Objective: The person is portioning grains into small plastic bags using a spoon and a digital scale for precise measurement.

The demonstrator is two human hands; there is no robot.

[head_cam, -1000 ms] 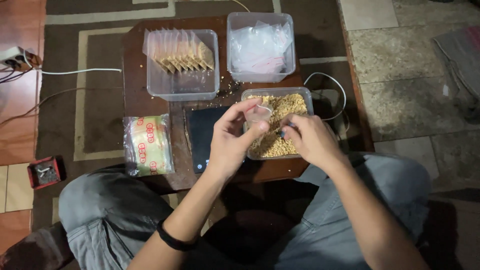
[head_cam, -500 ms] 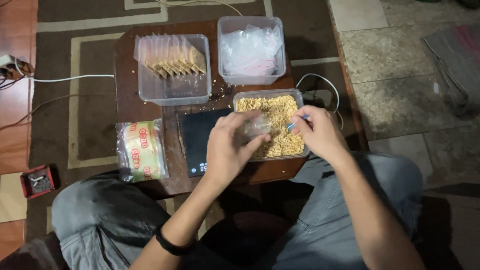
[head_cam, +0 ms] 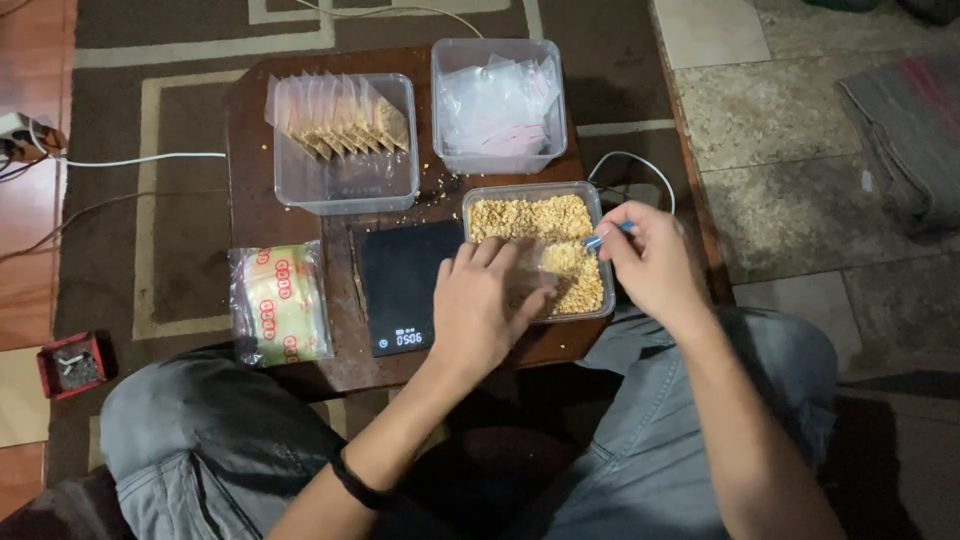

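Floor: brown carpet (head_cam: pixel 180 200) with pale beige border lines; mottled stone tiles (head_cam: pixel 790 190) to the right, reddish boards at far left. A grey cloth (head_cam: pixel 905 130) lies on the tiles at the right edge.

Low dark wooden table (head_cam: pixel 255 195) stands on the carpet, crumbs scattered over its top. The person sits at its near edge, knees in grey trousers either side.

On table, far row: clear tub (head_cam: pixel 345 145) with a row of small filled bags leaning upright along its far wall; beside it, to the right, a second clear tub (head_cam: pixel 498 105) of empty clear zip bags. Near row: wrapped roll of yellow-green and red packaging (head_cam: pixel 282 303) at left, black flat scale (head_cam: pixel 398 285) with lit display at centre, rectangular clear tub of crumbly tan granules (head_cam: pixel 530 245) at right. Long axis of the granule tub runs left to right; open side up, sitting flat.

White cable (head_cam: pixel 635 165) loops behind the granule tub. Power strip (head_cam: pixel 25 135) at far left with a white lead running toward the table. Small red box (head_cam: pixel 70 365) on the floor, lower left.

Left hand (head_cam: pixel 485 305): palm down over the near-left corner of the granule tub, fingers loosely curled round a small clear bag (head_cam: pixel 535 270), which is hard to make out against the granules.

Right hand (head_cam: pixel 650 262): over the tub's right rim, fingers pinched closed on a small blue-tipped tool (head_cam: pixel 605 237), tip pointing left toward the granules
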